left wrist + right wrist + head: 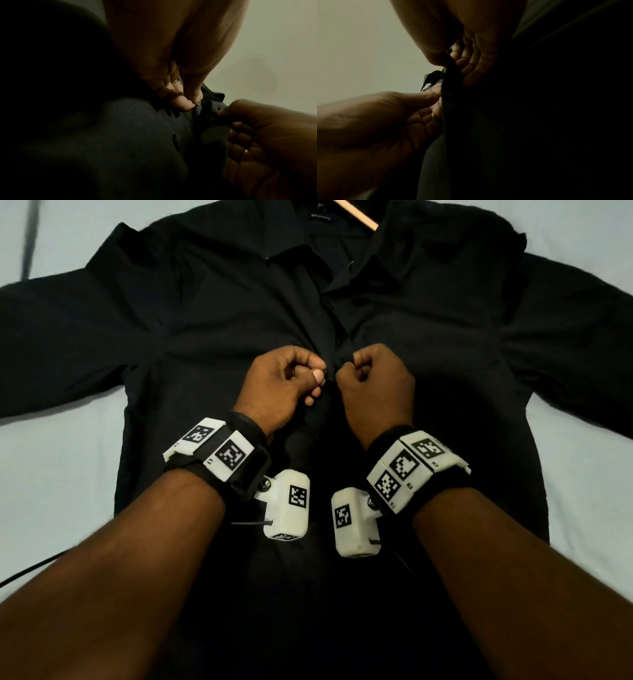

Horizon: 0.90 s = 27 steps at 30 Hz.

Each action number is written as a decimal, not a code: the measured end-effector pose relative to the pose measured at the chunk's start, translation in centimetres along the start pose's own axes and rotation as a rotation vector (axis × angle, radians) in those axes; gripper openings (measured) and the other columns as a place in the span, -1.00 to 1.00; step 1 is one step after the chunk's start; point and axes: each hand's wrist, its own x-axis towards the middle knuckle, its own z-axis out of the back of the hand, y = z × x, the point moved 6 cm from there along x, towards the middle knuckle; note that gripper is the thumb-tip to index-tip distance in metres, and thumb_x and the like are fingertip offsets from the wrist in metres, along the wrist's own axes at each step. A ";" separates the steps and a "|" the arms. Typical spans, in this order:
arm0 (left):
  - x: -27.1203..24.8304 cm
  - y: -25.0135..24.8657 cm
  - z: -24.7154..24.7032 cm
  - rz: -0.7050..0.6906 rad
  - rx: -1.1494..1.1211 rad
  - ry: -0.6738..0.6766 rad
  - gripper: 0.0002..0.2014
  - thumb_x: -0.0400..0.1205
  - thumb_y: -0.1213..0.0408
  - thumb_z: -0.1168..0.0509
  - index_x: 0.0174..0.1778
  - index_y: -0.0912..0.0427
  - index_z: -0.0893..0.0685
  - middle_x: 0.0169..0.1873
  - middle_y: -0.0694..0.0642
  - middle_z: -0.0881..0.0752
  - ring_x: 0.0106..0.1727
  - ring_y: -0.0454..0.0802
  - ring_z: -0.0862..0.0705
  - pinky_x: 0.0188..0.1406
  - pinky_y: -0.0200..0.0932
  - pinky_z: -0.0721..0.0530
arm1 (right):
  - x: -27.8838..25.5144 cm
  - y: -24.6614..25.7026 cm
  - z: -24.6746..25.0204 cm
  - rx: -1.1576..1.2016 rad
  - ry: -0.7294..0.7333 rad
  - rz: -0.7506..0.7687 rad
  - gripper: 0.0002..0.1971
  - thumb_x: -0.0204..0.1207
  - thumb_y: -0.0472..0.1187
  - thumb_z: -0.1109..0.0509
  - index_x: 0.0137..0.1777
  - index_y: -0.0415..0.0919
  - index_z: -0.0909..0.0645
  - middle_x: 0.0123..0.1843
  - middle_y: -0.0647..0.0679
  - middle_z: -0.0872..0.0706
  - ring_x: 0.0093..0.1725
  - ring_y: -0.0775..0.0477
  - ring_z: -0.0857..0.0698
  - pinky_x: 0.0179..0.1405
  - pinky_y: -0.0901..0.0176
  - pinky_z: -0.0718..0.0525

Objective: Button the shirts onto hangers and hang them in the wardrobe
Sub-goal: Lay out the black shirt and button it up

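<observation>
A black shirt [428, 344] lies front up on a pale sheet [58, 474], sleeves spread out to both sides. A wooden hanger [356, 215] shows at the open collar, its bar running off the top edge of the head view. The top of the front is closed below the collar; lower down the two front edges meet where the hands work.

The left hand [284, 385] sits at mid-chest with fingers curled, thumb and forefinger pinching the left front edge of the shirt. In the left wrist view the fingertips [181, 102] pinch the cloth at a small round button [198, 102], and a buttonhole slit [175, 140] shows further down the same strip of cloth.

The right hand [371, 381] is just beside it, nearly touching, also curled, thumb and forefinger gripping the right front edge. The right wrist view shows that edge [452, 83] held taut and running down between both hands, with the left thumb [426, 96] pressed against it. Whether the button has gone through its hole is hard to tell, as the cloth is dark and the wrist views dim.

Both wrists carry white marker bands [219, 451], and a thin black cable [30, 570] crosses the sheet at lower left
</observation>
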 end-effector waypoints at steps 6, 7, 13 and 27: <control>0.2 0.7 0.0 0.032 -0.011 -0.020 -0.85 0.66 0.57 -0.35 -0.04 0.26 -0.78 -0.38 0.12 -0.72 -0.42 -0.17 -0.62 -0.33 -0.34 -0.65 | 0.1 0.4 -1.5 -0.136 0.103 0.044 -0.91 0.62 -0.15 -0.38 -0.11 -0.05 -0.54 -0.02 -0.10 -0.76 0.03 -0.11 -0.71 -0.02 0.15 -0.52; 0.2 0.7 0.0 0.033 -0.020 -0.024 -0.85 0.66 0.56 -0.36 -0.03 0.26 -0.79 -0.37 0.13 -0.73 -0.41 -0.15 -0.62 -0.32 -0.33 -0.65 | 0.2 0.3 -1.4 -0.155 0.100 0.043 -0.92 0.61 -0.15 -0.37 -0.11 -0.05 -0.54 -0.02 -0.10 -0.77 0.03 -0.12 -0.71 -0.03 0.15 -0.52; 0.2 0.5 0.3 -0.029 -0.052 -0.046 -0.84 0.62 0.59 -0.39 0.00 0.25 -0.69 -0.43 0.11 -0.70 -0.45 -0.11 -0.66 -0.32 -0.25 -0.69 | -0.1 0.9 -1.3 -0.237 0.077 0.103 -0.90 0.57 -0.10 -0.42 -0.03 -0.11 -0.65 -0.01 -0.10 -0.77 0.03 -0.13 -0.72 0.03 0.02 -0.63; 0.8 1.3 0.6 -0.003 0.096 -0.095 -0.80 0.55 0.49 -0.50 -0.22 0.08 -0.74 -0.42 0.07 -0.78 -0.39 -0.06 -0.78 -0.17 -0.09 -0.81 | 0.8 -0.2 -1.3 -0.157 0.141 0.163 -0.97 0.50 -0.17 -0.50 -0.10 -0.02 -0.72 -0.28 0.15 -0.67 -0.24 0.18 -0.63 -0.34 0.63 -0.42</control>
